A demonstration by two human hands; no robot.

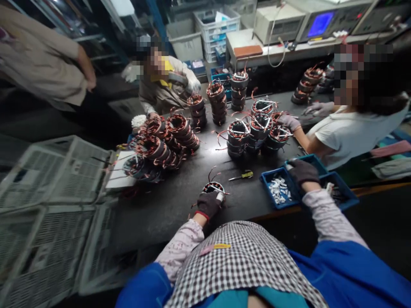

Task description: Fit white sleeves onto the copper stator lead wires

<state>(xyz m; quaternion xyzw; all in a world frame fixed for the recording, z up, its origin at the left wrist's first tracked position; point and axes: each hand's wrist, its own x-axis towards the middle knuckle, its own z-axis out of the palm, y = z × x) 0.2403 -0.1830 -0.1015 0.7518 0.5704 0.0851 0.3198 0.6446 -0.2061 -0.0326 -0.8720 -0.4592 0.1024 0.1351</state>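
My left hand (208, 203), in a dark glove, is closed around a round copper-wound stator coil (213, 187) standing on the black table (180, 196), with thin wires sticking up from it. My right hand (302, 172), also gloved, reaches into a blue bin (272, 174) that holds small white pieces (280, 189); its fingers curl down at the bin's divider, and what they hold is hidden. A small yellow-handled screwdriver (242, 175) lies on the table between the two hands.
Stacks of wound stators (167, 139) crowd the table's middle and far side. One person across (160, 81) and one at the right (346, 128) handle coils; a third stands far left (41, 60). Grey plastic crates (58, 171) sit at the left. Test instruments (321, 23) line the back bench.
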